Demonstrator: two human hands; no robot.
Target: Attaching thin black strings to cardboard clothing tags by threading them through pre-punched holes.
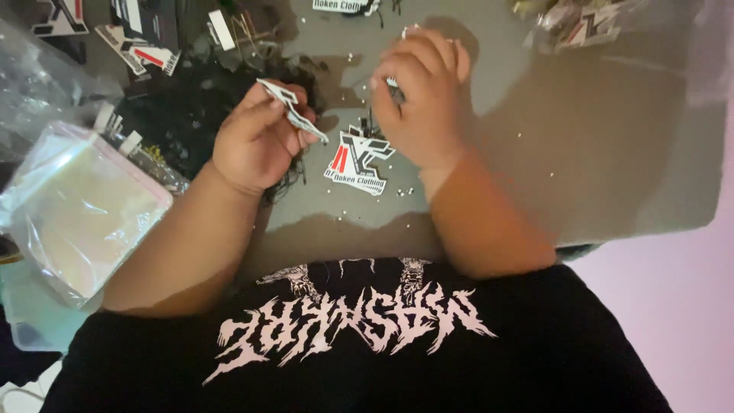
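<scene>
My left hand (256, 141) is closed on a die-cut card tag (293, 111), white with black and red print, held edge-on above the grey table (596, 153). My right hand (420, 95) hovers just right of it with its fingers curled; the fingertips pinch something small and dark that I cannot make out. Between and below my hands a second card tag (355, 160) of the same kind lies flat on the table. A heap of black strings (183, 115) sits behind my left hand.
A stack of clear plastic bags (76, 206) lies at the left edge. More card tags (141, 50) and clear packets (581, 23) lie along the far side. Tiny pale beads are scattered over the table. My black printed shirt fills the bottom.
</scene>
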